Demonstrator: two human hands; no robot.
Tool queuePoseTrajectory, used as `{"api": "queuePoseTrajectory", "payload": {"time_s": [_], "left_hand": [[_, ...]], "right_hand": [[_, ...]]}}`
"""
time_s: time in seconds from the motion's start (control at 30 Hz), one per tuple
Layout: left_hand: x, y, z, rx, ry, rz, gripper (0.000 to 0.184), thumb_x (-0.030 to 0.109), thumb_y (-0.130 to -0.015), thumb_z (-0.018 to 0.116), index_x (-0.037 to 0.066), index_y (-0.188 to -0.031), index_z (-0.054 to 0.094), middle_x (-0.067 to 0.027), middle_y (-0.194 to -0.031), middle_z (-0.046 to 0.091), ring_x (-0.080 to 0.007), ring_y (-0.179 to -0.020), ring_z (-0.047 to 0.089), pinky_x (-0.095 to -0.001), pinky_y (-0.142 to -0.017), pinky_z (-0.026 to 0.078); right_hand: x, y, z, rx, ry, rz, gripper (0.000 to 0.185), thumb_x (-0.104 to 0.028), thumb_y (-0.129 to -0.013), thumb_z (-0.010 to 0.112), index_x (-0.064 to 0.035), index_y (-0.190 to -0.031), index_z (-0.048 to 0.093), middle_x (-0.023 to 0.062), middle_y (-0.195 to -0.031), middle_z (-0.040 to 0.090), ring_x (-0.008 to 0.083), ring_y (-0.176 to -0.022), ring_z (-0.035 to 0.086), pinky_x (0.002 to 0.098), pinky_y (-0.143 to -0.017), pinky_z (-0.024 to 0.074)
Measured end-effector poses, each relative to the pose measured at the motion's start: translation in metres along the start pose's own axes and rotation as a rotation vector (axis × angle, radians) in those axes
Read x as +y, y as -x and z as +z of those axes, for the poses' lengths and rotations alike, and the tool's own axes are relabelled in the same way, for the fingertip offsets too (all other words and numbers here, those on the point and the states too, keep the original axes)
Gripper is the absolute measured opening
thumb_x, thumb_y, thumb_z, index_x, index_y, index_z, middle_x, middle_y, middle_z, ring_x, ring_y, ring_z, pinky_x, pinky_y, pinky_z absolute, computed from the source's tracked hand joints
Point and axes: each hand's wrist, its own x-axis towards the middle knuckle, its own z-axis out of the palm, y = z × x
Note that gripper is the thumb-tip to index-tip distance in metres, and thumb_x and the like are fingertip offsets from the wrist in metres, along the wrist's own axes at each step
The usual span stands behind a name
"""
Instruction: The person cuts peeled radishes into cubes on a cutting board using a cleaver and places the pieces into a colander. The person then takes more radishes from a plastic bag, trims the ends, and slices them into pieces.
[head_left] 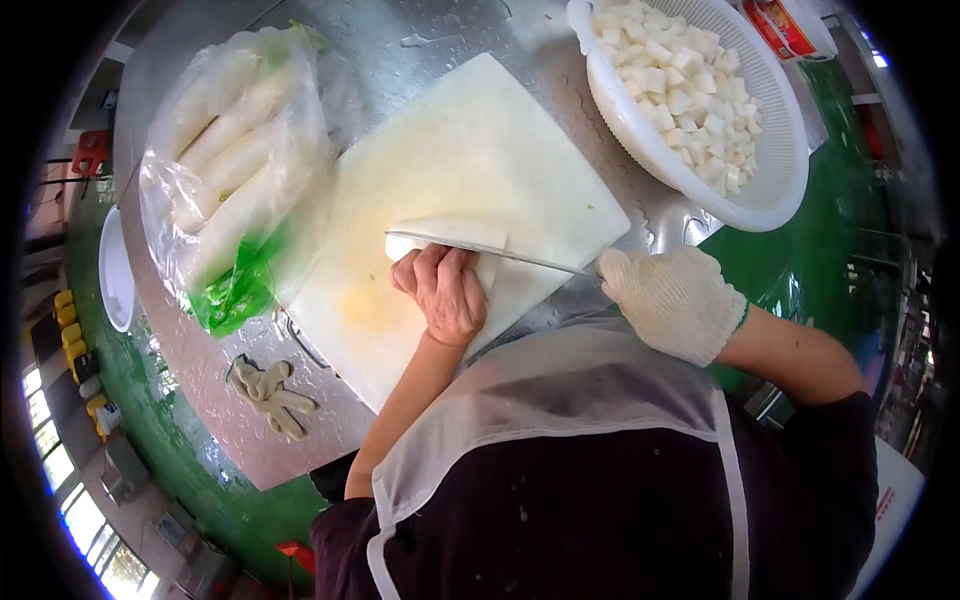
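My left hand (445,290), bare, has its fingers curled down on a white radish piece (402,245). My right hand (675,305), in a knitted white glove, is wrapped round the handle of a kitchen knife (530,260), and the handle itself is hidden. The blade lies across the radish, just past my left knuckles; how deep it sits cannot be made out. Both the radish and my left hand are on a white cutting board (470,130), set cornerwise. How much radish lies under my fingers is hidden.
Whole white radishes (240,130) fill a clear plastic bag (320,150) left of the board. A white basket (690,190) of radish cubes (690,90) stands at upper right. A loose glove (270,395) lies on the wet metal table (200,370), by its left edge.
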Motion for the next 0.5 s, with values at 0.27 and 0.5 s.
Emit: {"api": "queuePoseTrajectory", "payload": {"time_s": [0.27,0.5], "left_hand": [[-0.002,0.001,-0.002,-0.049,0.06,-0.012,0.028,0.01,-0.071,0.056,0.012,-0.098,0.064,-0.005,-0.105,0.058,-0.0253,-0.098,0.043,-0.0405,-0.093,0.027],[0.0,-0.003,-0.011,-0.073,0.059,-0.009,0.028,0.008,-0.073,0.059,0.011,-0.1,0.065,-0.0038,-0.106,0.058,-0.0249,-0.101,0.045,-0.0388,-0.094,0.029]], "right_hand": [[-0.008,-0.082,0.05,0.122,-0.136,-0.139,0.015,-0.017,-0.091,0.048,-0.0035,-0.097,0.05,0.0176,-0.069,0.064,0.0391,-0.065,0.066,0.0475,-0.057,0.0513],[-0.025,-0.099,0.029,0.023,-0.13,-0.067,0.021,-0.014,-0.086,0.052,-0.0023,-0.102,0.051,0.0206,-0.08,0.066,0.0393,-0.071,0.066,0.0498,-0.064,0.0504]]}}
